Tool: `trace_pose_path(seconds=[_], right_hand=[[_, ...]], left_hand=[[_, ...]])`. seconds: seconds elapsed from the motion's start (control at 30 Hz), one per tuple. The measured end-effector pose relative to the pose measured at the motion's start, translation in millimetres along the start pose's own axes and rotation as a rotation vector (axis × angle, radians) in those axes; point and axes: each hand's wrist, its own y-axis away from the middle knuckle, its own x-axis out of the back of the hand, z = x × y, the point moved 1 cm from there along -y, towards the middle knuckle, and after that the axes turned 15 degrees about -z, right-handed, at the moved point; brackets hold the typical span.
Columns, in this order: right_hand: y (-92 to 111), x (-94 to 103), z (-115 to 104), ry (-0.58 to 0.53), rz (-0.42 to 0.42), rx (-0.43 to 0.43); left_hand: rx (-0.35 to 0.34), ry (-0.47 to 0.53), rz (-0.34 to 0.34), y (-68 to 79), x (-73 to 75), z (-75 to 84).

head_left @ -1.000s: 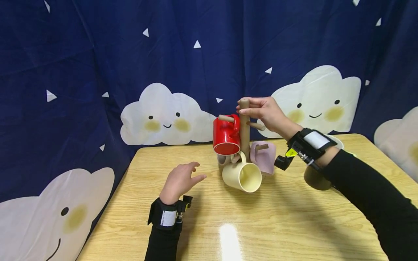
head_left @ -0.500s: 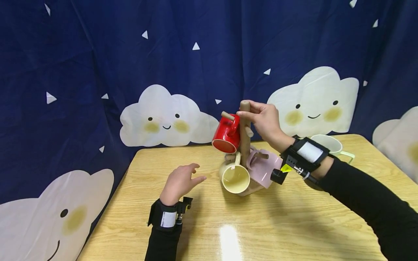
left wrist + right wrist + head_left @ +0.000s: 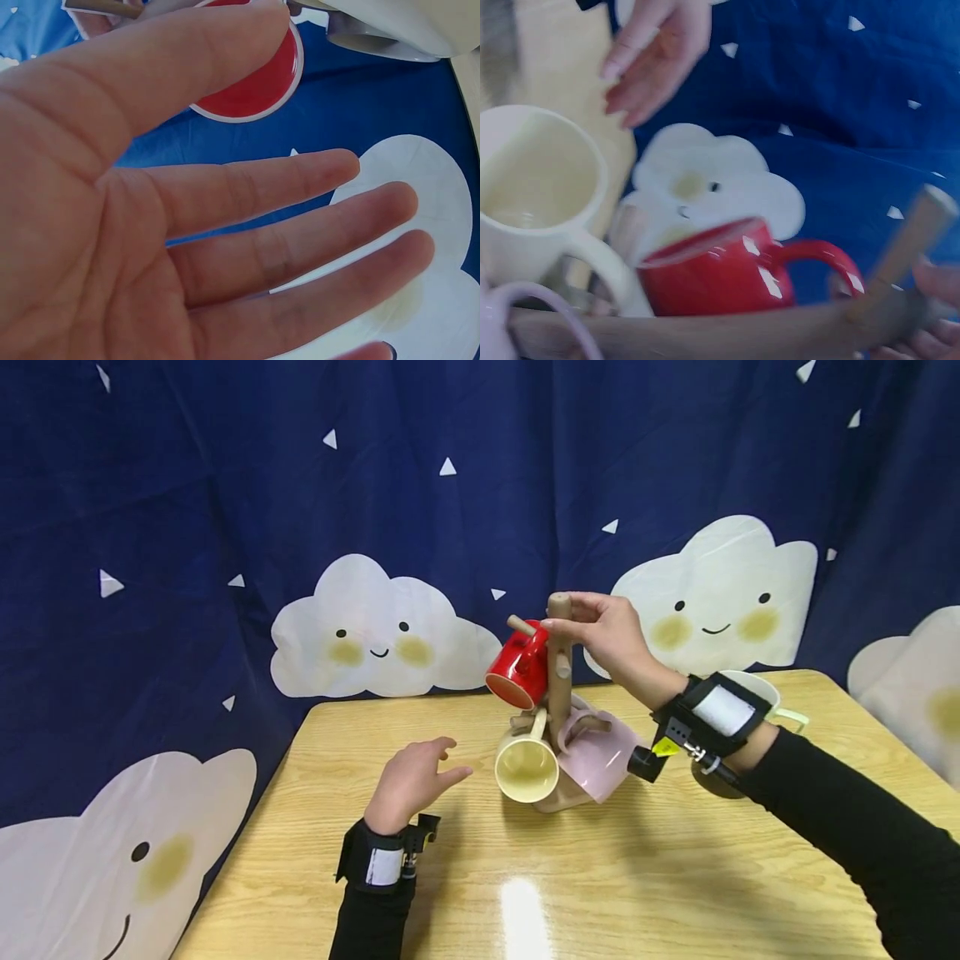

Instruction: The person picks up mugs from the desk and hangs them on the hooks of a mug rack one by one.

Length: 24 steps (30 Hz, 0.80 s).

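A wooden mug tree (image 3: 560, 693) stands toward the back of the table, its base turned at an angle. My right hand (image 3: 613, 639) grips the post near its top, thumb in front and fingers behind. From an upper peg on the left hangs a red mug (image 3: 519, 668). Below it, a cream mug (image 3: 527, 771) hangs with its mouth toward me; a lilac mug (image 3: 600, 758) hangs lower right. My left hand (image 3: 411, 781) is held left of the tree, fingers spread and holding nothing. In the left wrist view its palm (image 3: 142, 247) shows bare.
At the right, partly behind my right wrist, stand a white cup with a pale green handle (image 3: 789, 718) and a dark rounded object (image 3: 716, 783). The wooden table (image 3: 630, 885) ends at a dark blue curtain (image 3: 390, 460) with cloud prints.
The mug tree has turned under my right hand: the cream mug has swung left, the lilac mug has come forward, and an upper peg now points toward me. My left hand has stayed put.
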Motion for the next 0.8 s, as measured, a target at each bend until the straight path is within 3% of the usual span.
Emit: trace_pose_path(seconds=[0.13, 0.27, 0.33, 0.5, 0.6, 0.8], right_hand=[[9.8, 18.4, -0.5, -0.041, -0.049, -0.013], [34.3, 44.0, 11.4, -0.108, 0.009, 0.006], [51.7, 56.5, 25.9, -0.083, 0.038, -0.016], [102.6, 86.9, 78.9, 0.125, 0.066, -0.188], [129.9, 107.3, 111.9, 0.224, 0.040, -0.285], [157.7, 139.4, 153.0, 0.437, -0.085, -0.407]], left_hand=[[0.005, -0.009, 0.006, 1.0, 0.2, -1.3], [0.014, -0.019, 0.010, 0.2, 0.6, -2.6], [0.016, -0.021, 0.007, -0.3, 0.7, -2.9], [0.011, -0.024, 0.017, 0.4, 1.8, -2.6], [0.010, -0.024, 0.029, 1.4, 2.8, -2.6], [0.031, -0.020, 0.022, 1.9, 4.7, -6.0]])
